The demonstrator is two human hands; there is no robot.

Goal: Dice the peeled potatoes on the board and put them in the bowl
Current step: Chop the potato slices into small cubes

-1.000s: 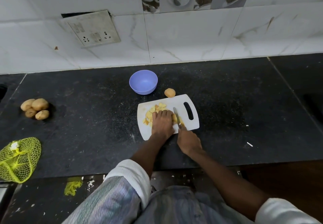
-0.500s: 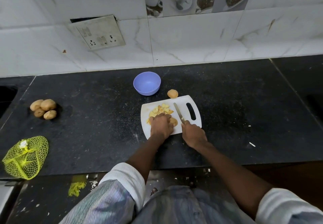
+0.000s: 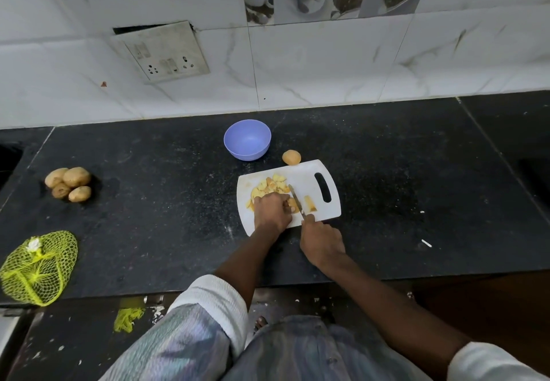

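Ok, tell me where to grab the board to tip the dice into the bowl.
Grip the board by its slot handle at the right end, coming from the right. The slot lets fingers hook through, and the dice lie towards the left end, nearest the bowl.

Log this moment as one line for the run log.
dicing | left hand holds potato on board | right hand grips knife | bowl empty

A home kitchen, it seems: black stone worktop (image 3: 387, 172), marble-look wall tiles (image 3: 327, 62) with teacup pictures, a wall socket (image 3: 162, 53), potatoes (image 3: 69, 183) near the left edge.
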